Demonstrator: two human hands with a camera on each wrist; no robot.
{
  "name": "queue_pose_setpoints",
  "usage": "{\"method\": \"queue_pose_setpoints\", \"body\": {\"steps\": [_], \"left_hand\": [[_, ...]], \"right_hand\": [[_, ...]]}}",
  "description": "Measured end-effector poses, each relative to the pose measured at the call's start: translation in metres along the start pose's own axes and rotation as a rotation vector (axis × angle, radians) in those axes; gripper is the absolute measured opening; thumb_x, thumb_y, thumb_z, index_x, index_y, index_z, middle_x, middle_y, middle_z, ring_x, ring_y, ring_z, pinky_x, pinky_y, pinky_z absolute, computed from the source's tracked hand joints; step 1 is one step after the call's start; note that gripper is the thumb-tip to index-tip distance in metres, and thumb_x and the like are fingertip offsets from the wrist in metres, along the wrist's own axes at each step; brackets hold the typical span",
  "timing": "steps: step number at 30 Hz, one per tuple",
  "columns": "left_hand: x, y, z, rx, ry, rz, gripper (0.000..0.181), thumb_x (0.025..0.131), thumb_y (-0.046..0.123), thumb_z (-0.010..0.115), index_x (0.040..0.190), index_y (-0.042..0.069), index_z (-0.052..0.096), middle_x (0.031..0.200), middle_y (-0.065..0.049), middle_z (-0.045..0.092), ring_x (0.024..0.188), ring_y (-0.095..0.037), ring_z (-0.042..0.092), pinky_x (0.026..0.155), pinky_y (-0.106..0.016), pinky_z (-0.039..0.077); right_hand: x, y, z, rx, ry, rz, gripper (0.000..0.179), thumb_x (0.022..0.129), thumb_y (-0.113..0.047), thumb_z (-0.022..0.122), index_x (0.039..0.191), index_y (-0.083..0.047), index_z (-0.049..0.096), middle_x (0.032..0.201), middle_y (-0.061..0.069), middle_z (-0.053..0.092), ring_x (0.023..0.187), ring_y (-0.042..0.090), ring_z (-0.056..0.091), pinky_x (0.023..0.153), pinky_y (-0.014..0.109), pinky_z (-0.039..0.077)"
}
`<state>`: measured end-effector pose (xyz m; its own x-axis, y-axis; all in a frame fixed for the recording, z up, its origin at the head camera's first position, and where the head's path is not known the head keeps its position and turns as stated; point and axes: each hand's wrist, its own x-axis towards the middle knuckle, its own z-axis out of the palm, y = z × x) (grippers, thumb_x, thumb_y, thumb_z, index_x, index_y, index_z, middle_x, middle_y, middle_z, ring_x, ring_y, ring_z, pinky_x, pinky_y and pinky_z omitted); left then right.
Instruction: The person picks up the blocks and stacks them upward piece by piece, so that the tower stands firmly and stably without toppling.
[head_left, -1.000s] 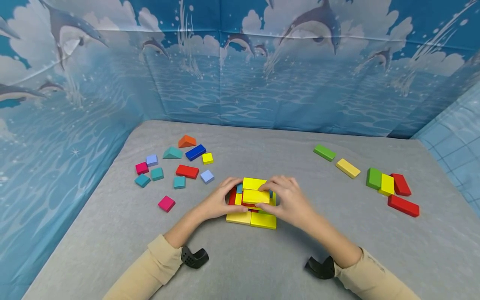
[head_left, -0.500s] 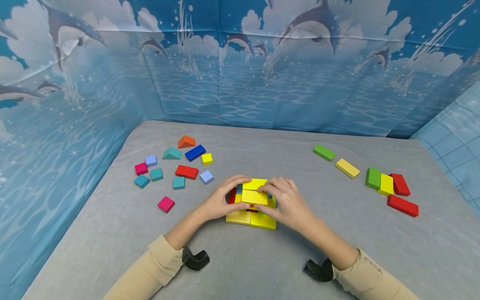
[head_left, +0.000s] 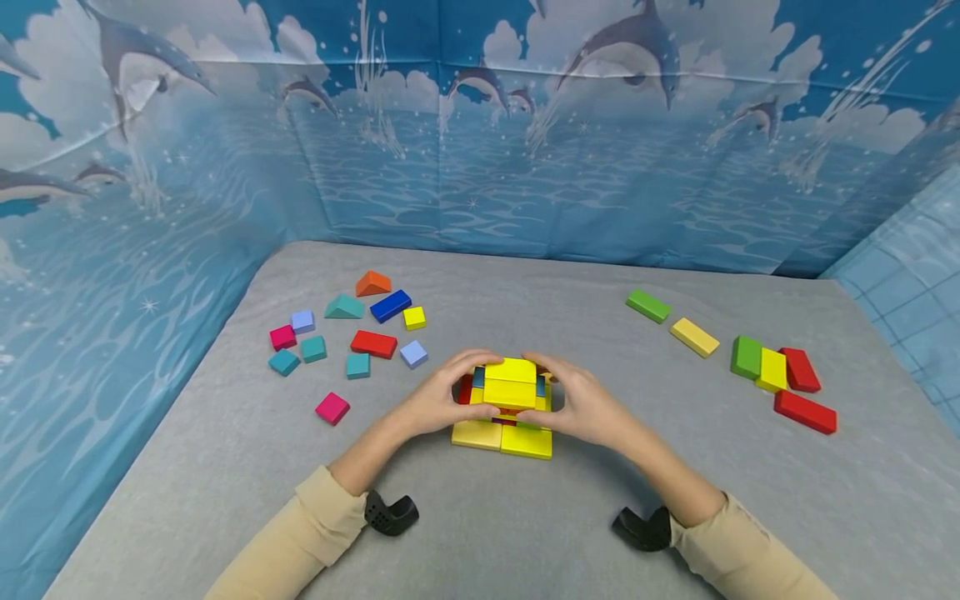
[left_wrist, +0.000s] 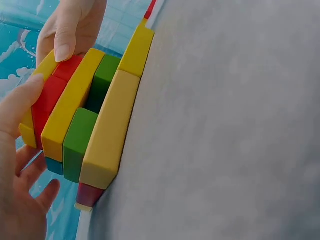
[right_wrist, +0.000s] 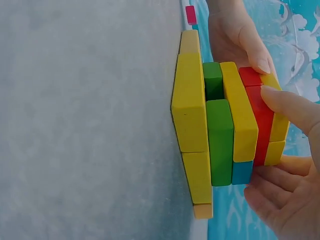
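Note:
A layered stack of wooden blocks stands on the grey cloth in the head view. Two yellow blocks (head_left: 510, 393) lie side by side on top. My left hand (head_left: 441, 398) grips the stack's upper left, thumb in front and fingers behind. From the right side, my right hand (head_left: 585, 402) holds the upper part the same way. Both thumbs press at the top yellow and red layers in the wrist views. Below the red block (left_wrist: 47, 100) come a long yellow block (left_wrist: 75, 105), a green block (right_wrist: 220, 145) and a pale yellow base block (left_wrist: 110, 132).
Left of the stack lie scattered small blocks, among them a red block (head_left: 373, 343), a blue block (head_left: 391, 306) and an orange triangle (head_left: 373, 284). At right are a green block (head_left: 648, 306), a pale yellow block (head_left: 694, 337) and a red block (head_left: 806, 412). A dolphin-print curtain (head_left: 480, 192) hangs behind.
My right fingers have moved from over the top front yellow block to the stack's right side and back. That block has settled flush against the one behind it. The left hand has barely shifted.

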<state>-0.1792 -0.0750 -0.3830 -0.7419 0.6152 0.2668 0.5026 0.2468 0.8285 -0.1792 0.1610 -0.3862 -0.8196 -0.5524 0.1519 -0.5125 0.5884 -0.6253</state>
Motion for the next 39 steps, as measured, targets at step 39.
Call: {"method": "queue_pose_setpoints", "body": {"steps": [39], "left_hand": [[0.004, 0.001, -0.001, 0.012, -0.005, -0.009, 0.056, 0.075, 0.003, 0.073, 0.125, -0.003, 0.050, 0.129, -0.018, 0.048, 0.121, -0.029, 0.042, 0.103, -0.044, 0.032]], "right_hand": [[-0.072, 0.165, -0.122, -0.161, 0.240, 0.456, 0.060, 0.088, -0.024, 0.062, 0.133, 0.006, 0.037, 0.125, 0.032, 0.041, 0.111, 0.046, 0.040, 0.088, 0.061, 0.034]]}}
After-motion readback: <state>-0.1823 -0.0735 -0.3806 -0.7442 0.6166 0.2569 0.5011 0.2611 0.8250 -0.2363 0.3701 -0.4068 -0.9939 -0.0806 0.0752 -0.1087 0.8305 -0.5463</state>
